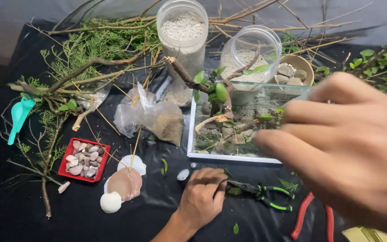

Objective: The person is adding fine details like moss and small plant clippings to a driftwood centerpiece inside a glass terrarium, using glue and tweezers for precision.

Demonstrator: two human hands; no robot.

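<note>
The left hand (201, 196) rests curled on the black-covered desk (157, 210), fingertips touching the green-handled pliers (260, 193) just below the glass tank (234, 127). The right hand (350, 154) hangs blurred over the tank's right side; whether it holds anything I cannot tell. Working well here probably means a firm hold on the pliers' handles and slow moves near the planted twig (218, 92).

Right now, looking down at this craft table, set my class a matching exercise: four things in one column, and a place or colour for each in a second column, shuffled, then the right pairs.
Things:
1. Scoop
2. Square tray of pebbles
3. Pliers
4. Round white shell

Descriptions:
A. Red, left of the flat shells
B. Black and green handles, at the left hand fingertips
C. Teal, at the far left among twigs
D. Nearest the front edge, below the pinkish shell

Pairs: 1-C, 2-A, 3-B, 4-D
</note>
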